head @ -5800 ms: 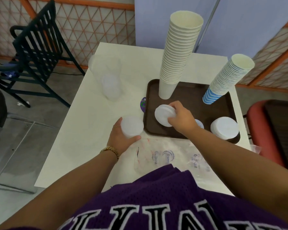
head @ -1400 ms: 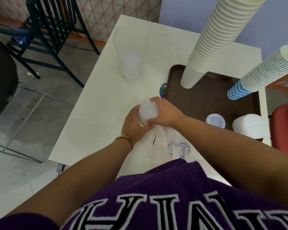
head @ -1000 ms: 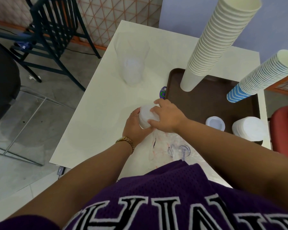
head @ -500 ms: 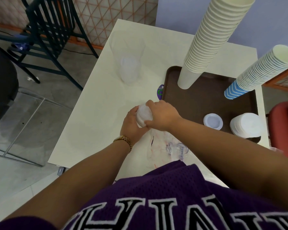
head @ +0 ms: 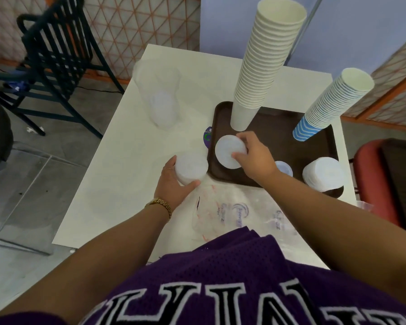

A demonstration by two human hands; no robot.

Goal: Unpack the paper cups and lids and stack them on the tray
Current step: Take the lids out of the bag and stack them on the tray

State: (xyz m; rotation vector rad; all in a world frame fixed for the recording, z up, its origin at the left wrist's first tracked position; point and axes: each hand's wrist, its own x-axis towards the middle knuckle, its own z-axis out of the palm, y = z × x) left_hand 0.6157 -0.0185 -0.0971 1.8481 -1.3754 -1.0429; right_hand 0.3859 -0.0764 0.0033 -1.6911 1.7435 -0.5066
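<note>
Lids: two white stacks, one per hand. Left hand [head: 174, 184] curls round the lid stack [head: 191, 168] on the white table [head: 117, 174], just left of the brown tray [head: 279, 127]. Right hand [head: 256, 158] grips a second lid stack [head: 229, 151] over the tray's near-left corner, w/ fingers on its right side. Plain cup stack [head: 263, 66] & blue-striped cup stack [head: 331, 102] stand at tray rear; more lids [head: 322, 173] sit at near right.

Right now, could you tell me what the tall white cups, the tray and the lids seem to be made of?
Tall white cups: matte paper, judging by the rolled rims.
Tray: dark brown, faintly glossy, probably plastic.
Lids in the right hand: translucent white, likely thin plastic.
</note>
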